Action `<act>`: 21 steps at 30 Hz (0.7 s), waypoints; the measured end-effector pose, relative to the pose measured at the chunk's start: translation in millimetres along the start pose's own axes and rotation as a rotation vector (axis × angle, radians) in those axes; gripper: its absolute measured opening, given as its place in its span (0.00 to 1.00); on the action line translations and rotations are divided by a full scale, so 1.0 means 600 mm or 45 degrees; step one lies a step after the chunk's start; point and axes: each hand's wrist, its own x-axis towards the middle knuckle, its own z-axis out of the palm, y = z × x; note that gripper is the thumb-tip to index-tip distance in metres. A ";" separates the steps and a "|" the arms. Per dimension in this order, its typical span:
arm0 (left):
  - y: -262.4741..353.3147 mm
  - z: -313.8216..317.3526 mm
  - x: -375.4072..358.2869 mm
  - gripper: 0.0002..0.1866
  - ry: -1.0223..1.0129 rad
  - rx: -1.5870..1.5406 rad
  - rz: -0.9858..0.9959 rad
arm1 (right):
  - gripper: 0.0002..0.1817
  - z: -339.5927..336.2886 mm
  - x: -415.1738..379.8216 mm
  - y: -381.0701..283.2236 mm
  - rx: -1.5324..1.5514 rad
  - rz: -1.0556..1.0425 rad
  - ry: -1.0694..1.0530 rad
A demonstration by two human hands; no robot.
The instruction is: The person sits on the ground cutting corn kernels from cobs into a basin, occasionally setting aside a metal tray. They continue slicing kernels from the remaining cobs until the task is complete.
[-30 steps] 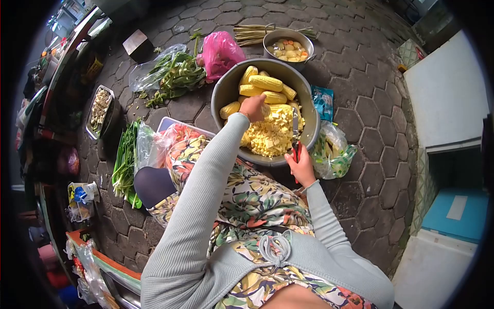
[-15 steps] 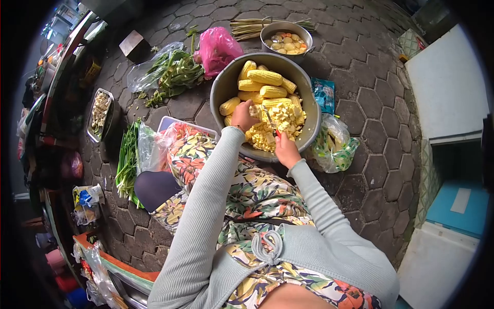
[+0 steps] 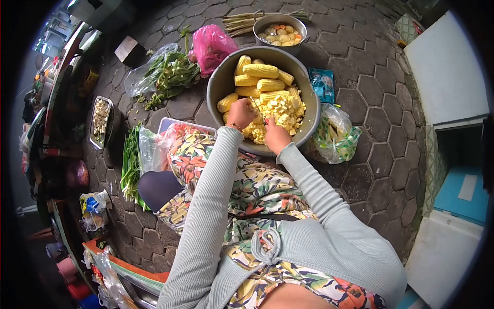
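A large grey basin (image 3: 218,82) in front of me holds several whole yellow ears of corn (image 3: 260,70) at the far side. Cut kernels (image 3: 281,113) are heaped on its near side. My left hand (image 3: 241,114) is closed around a corn cob (image 3: 252,106) over the basin, and the fingers cover much of it. Just to its right, my right hand (image 3: 277,135) grips a knife (image 3: 266,122). A bit of the red handle shows; the blade is mostly hidden.
A pot of peeled vegetables in water (image 3: 282,37) stands behind the basin. Around it lie a pink bag (image 3: 213,47), leafy greens (image 3: 176,73), a blue packet (image 3: 321,85) and a clear bag (image 3: 337,135). Green onions (image 3: 131,167) and a tray of chopped pieces (image 3: 100,121) are left.
My right hand has moved left, closer to my left hand, and the knife blade that showed before is now mostly hidden. The view has shifted slightly.
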 end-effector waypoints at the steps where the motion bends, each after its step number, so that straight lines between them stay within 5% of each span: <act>1: 0.003 -0.003 -0.001 0.19 -0.029 -0.010 -0.025 | 0.11 0.000 -0.003 -0.001 0.008 0.000 -0.010; 21: -0.003 -0.003 -0.017 0.19 -0.009 0.031 -0.073 | 0.15 0.030 0.029 0.013 -0.077 0.132 -0.271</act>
